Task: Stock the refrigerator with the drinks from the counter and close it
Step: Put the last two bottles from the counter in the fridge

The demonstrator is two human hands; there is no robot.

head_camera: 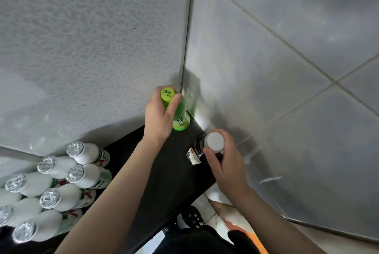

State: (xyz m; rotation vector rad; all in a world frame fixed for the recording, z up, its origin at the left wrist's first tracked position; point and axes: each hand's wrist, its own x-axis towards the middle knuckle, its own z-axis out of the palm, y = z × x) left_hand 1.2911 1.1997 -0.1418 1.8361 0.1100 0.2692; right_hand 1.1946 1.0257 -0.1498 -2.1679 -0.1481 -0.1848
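Now left hand point(158, 120) fingers clamp the green bottle point(181, 119) at its neck, right hand point(225, 163) the dark bottle point(197, 149). We judge both heavy, stiff, slick; hold below caps.

I read left forearm point(114, 188) and right forearm point(268, 214) bare; black trousers point(184, 241), black shoe point(192, 220) with pale eyelets

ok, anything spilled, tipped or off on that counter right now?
Nothing stands out. The left hand grips the green-capped bottle and the right hand grips the dark white-capped bottle, both cap-up over the black counter. The foil-capped white bottles stand packed together at the left, none toppled. No spill shows.
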